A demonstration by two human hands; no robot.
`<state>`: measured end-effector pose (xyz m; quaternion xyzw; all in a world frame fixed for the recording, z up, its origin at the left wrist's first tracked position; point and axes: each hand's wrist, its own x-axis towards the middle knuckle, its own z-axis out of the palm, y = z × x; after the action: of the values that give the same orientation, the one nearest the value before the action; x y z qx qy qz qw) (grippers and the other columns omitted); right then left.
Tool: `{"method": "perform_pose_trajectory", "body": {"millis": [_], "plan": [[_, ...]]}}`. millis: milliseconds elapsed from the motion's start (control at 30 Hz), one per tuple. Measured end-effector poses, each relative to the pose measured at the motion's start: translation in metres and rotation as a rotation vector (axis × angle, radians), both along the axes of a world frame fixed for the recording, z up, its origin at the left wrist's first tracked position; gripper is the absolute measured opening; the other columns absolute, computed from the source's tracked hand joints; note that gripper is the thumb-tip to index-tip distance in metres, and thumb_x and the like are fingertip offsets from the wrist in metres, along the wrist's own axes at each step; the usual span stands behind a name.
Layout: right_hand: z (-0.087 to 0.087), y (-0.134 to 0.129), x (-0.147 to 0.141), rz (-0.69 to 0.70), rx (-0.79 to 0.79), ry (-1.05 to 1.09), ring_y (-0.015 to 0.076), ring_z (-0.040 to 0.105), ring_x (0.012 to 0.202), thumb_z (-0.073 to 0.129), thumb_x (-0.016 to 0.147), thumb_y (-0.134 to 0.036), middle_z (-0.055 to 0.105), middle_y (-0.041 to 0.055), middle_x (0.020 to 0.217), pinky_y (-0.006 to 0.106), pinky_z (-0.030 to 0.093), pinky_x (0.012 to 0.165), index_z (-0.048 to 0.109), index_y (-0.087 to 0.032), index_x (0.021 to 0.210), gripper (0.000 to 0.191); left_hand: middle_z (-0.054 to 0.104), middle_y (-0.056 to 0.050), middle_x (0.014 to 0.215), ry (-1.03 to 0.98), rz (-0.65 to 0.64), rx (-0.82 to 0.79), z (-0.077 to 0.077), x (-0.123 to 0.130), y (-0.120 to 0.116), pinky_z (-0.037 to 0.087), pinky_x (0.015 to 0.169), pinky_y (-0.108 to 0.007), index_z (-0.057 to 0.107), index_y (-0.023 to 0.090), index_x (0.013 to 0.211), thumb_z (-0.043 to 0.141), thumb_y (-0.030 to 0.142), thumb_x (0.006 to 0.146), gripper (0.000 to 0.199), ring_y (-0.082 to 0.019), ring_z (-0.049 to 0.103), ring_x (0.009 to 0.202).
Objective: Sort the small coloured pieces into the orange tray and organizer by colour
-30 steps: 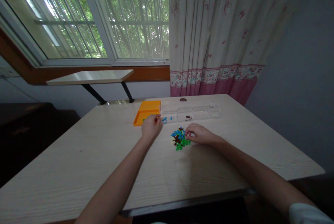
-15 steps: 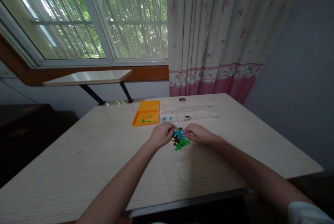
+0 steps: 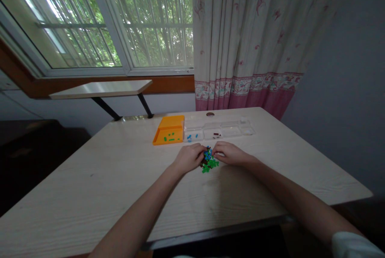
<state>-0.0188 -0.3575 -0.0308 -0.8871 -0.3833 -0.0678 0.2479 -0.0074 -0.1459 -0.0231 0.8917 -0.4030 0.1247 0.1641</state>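
Observation:
A small heap of tiny blue, green and dark brown building bricks lies on the table in front of me. My left hand is at the heap's left side, its bent fingertips drawn together over the bricks and covering part of them. On the other side, my right hand rests with curled fingers touching or nearly touching the heap's right edge. Whatever either hand pinches is too small or hidden to make out.
Beyond the heap stands an orange tray with several green pieces. To its right is a clear compartment tray, with blue pieces and dark pieces in separate compartments. A dark round object lies near the table's back edge. A raised shelf stands back left.
My left hand has shifted slightly right and nearer, over the heap, covering more of its left side. My right hand has stayed nearly still.

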Motion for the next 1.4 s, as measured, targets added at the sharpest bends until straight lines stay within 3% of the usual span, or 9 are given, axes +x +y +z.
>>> {"method": "perform_pose_trajectory", "body": {"millis": [367,667,1100,1233,1400], "plan": [[-0.011,-0.001,0.007,-0.124,-0.036,0.048,0.0135,0.052,0.074,0.049,0.080,-0.023,0.058,0.0033,0.079,0.023,0.040,0.067,0.059,-0.017,0.085,0.013,0.061,-0.001,0.082,-0.002,-0.002,0.048,0.000,0.000,0.000,0.041,0.066,-0.022,0.058,0.022,0.093,0.040,0.019,0.079,0.022,-0.013,0.056,0.075],[0.003,0.007,-0.002,-0.075,0.122,-0.022,0.0129,0.051,0.076,0.045,0.085,-0.031,0.054,0.0043,0.082,0.022,0.040,0.069,0.055,-0.016,0.086,0.017,0.058,0.000,0.074,0.061,-0.006,-0.085,-0.001,-0.002,-0.004,0.039,0.062,-0.020,0.061,0.022,0.089,0.047,0.032,0.079,0.019,-0.011,0.053,0.066],[0.001,0.010,-0.001,-0.106,0.227,-0.041,0.0118,0.047,0.068,0.047,0.083,-0.032,0.051,0.0027,0.077,0.022,0.038,0.064,0.053,-0.017,0.086,0.017,0.056,0.000,0.067,0.082,-0.028,-0.320,-0.003,-0.005,-0.011,0.038,0.057,-0.019,0.062,0.018,0.082,0.049,0.025,0.079,0.015,-0.009,0.049,0.060],[0.008,0.005,-0.003,-0.091,0.207,-0.020,0.0115,0.047,0.067,0.048,0.082,-0.030,0.051,0.0023,0.074,0.022,0.038,0.063,0.054,-0.016,0.086,0.016,0.056,0.000,0.065,-0.042,-0.007,-0.399,0.006,-0.004,-0.005,0.038,0.054,-0.018,0.060,0.016,0.080,0.050,0.022,0.079,0.012,-0.008,0.049,0.058],[0.012,-0.007,-0.003,-0.029,0.023,0.175,0.0104,0.048,0.061,0.054,0.076,-0.031,0.055,0.0014,0.070,0.019,0.037,0.056,0.059,-0.014,0.080,0.018,0.055,0.001,0.061,-0.431,0.109,-0.663,0.029,-0.005,0.013,0.038,0.052,-0.016,0.060,0.015,0.081,0.056,0.017,0.075,0.008,-0.007,0.049,0.054]]}}
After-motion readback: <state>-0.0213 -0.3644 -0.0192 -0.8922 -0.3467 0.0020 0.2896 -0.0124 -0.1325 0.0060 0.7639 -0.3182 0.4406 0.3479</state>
